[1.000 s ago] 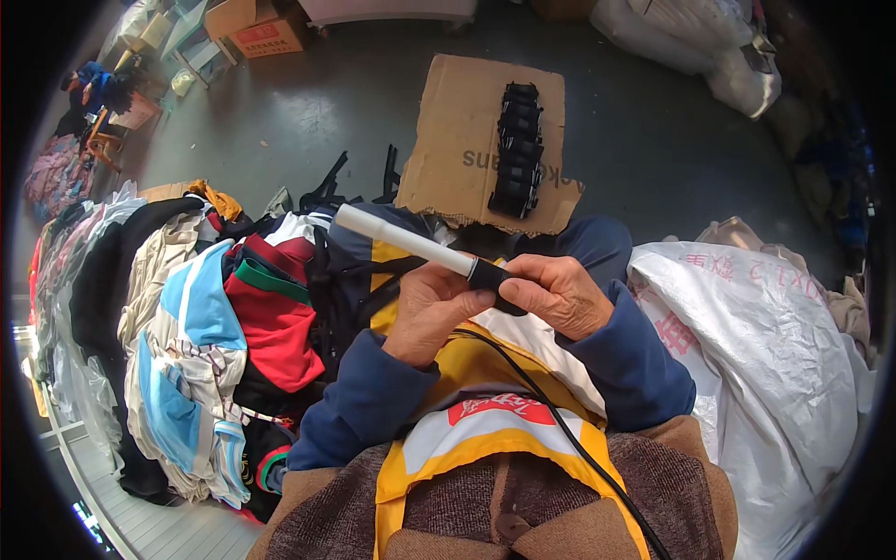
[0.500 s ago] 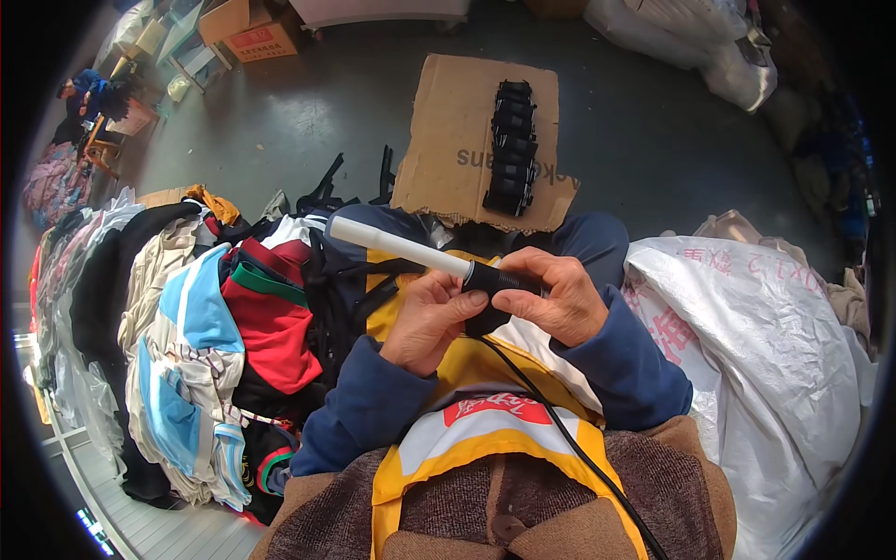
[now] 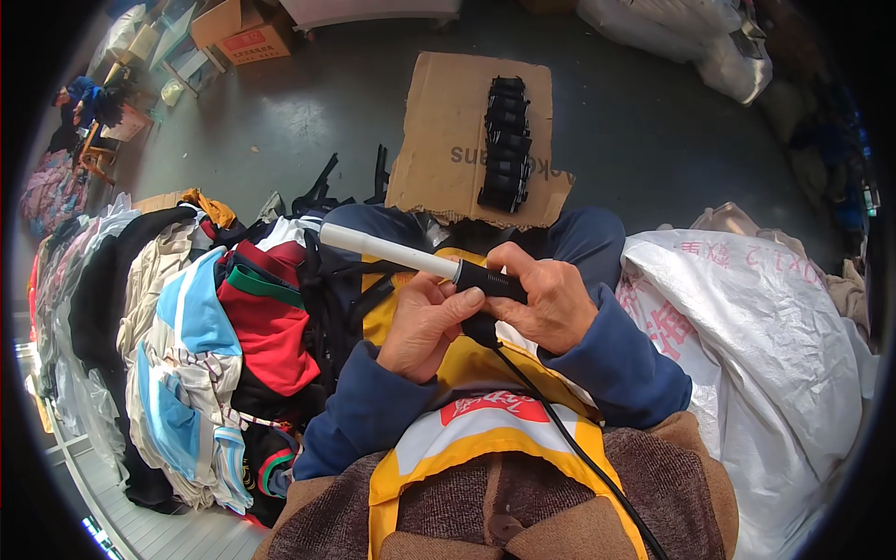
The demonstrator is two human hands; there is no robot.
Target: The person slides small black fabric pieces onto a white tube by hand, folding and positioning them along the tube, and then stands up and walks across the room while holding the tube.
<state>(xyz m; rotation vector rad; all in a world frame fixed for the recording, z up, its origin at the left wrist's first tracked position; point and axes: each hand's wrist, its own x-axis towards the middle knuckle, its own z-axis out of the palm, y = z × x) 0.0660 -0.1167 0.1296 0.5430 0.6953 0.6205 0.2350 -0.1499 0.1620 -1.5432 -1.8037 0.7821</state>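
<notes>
My right hand [image 3: 546, 299] grips the black handle of a corded tool [image 3: 425, 262] whose long white barrel points up and to the left. My left hand [image 3: 425, 322] cups the same handle from below, thumb resting on it. The black cord [image 3: 560, 425] runs from under the hands down over my yellow apron [image 3: 467, 439] toward the lower right. Both hands hover above my lap, over dark fabric straps [image 3: 350, 285].
A heap of folded clothes [image 3: 187, 345] lies to my left. A white woven sack [image 3: 765, 355] bulges on my right. A cardboard sheet [image 3: 448, 140] ahead on the grey floor carries a row of black pieces [image 3: 502, 154]. Cardboard boxes [image 3: 247, 33] stand far left.
The white barrel has shifted slightly lower and left as both hands adjust on the handle. My left hand has slid closer under the right.
</notes>
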